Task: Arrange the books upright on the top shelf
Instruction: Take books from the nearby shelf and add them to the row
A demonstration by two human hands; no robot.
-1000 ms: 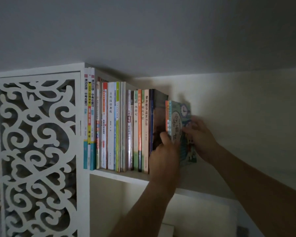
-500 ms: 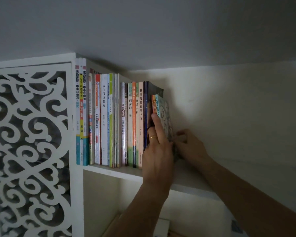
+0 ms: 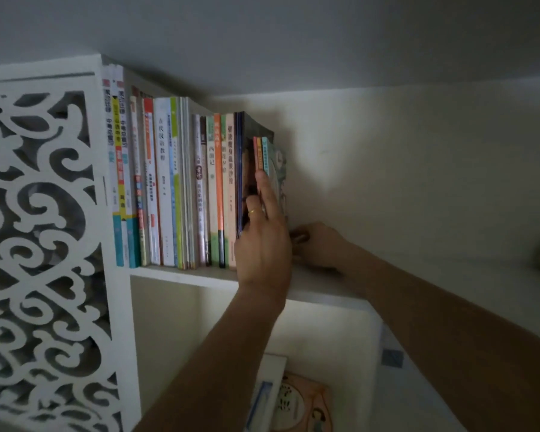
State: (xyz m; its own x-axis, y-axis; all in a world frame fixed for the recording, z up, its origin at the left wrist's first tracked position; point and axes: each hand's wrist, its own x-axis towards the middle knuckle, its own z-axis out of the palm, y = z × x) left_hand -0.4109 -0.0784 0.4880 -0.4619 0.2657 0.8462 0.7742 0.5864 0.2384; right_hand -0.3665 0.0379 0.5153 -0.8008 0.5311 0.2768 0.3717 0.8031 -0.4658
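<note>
On the top shelf (image 3: 325, 291), beneath both grips: last books (image 3: 264, 154) now pushed upright against the row, no longer tilted; left hand (image 3: 264, 244) flat against spines, right hand (image 3: 320, 244) curled low behind, hold unclear.

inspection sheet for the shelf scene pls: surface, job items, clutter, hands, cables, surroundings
Surface: white top shelf, bare to the right of the books.
Job's things: row of books upright against the left end; small teal book last on the right, upright.
Clutter: loose books lying on the lower shelf.
Hands: left hand with straight fingers pressed on the small books' spines; right hand low beside them, grip hidden.
Cables: nothing seen.
Surroundings: white carved panel at left; wall behind, ceiling above.
</note>
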